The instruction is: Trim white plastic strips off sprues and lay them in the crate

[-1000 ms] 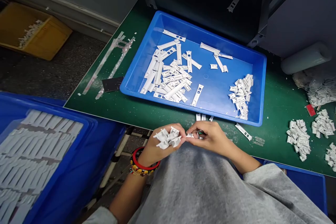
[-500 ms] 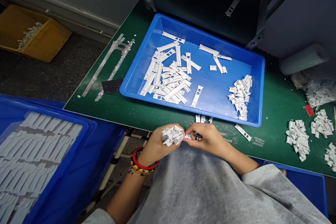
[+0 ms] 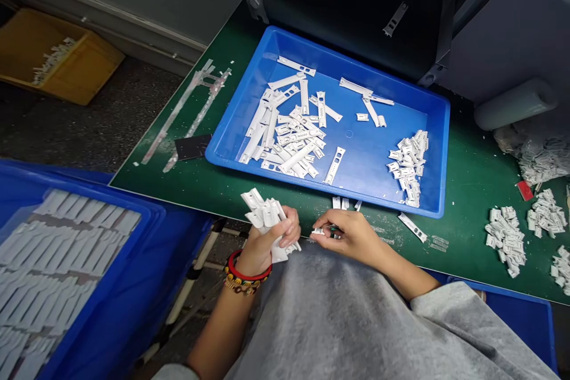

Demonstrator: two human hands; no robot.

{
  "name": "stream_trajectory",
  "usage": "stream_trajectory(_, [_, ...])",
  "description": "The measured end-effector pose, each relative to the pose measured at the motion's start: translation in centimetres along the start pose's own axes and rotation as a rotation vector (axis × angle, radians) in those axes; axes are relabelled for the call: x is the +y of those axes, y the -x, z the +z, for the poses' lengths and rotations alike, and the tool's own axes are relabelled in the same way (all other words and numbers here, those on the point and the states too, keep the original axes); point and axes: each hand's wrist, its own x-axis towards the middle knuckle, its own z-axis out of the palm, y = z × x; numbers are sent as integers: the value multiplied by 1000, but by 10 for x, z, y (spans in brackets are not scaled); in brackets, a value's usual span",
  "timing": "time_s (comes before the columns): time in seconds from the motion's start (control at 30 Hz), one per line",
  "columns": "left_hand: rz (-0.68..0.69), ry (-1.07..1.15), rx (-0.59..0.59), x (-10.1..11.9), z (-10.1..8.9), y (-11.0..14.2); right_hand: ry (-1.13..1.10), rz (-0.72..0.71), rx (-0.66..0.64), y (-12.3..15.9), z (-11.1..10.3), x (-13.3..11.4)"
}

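My left hand (image 3: 271,240) is closed round a bundle of long white plastic strips (image 3: 262,211), their ends sticking out above and below the fist. Just to the right, my right hand (image 3: 350,231) pinches a small white plastic clip (image 3: 317,231) between thumb and fingertips. A gap separates the two hands, above the table's front edge. Beyond them lies a blue tray (image 3: 356,195), with loose white strips (image 3: 294,136) heaped at its left and a pile of small white clips (image 3: 409,160) at its right. One strip (image 3: 412,227) lies on the table beside my right hand.
On the green table (image 3: 463,237) are more clip piles (image 3: 506,240) at right. A black conveyor belt (image 3: 338,12) carrying strips stands behind the tray. At lower left, a blue crate (image 3: 154,214) holds rows of strips. A yellow bin (image 3: 95,71) sits on the floor.
My left hand has turned and moved slightly left, away from the right hand, so the bundle now shows from its side. My right hand stays nearly still with the clip.
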Motion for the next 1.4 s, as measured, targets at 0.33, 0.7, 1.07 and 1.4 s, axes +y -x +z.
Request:
stream_trajectory(0.33, [-81,-270,177,-2,0,2,201,132,-86,-6,9,14])
stream_trajectory(0.7, [-92,-655,234,3,7,1,270,17,-24,-3,7,10])
stream_trajectory(1.07, [17,-895,242,-2,0,-2,456,-11,-89,-6,8,13])
stream_trajectory(1.4, [-41,-702,242,0,3,-5,417,-27,-92,-7,8,9])
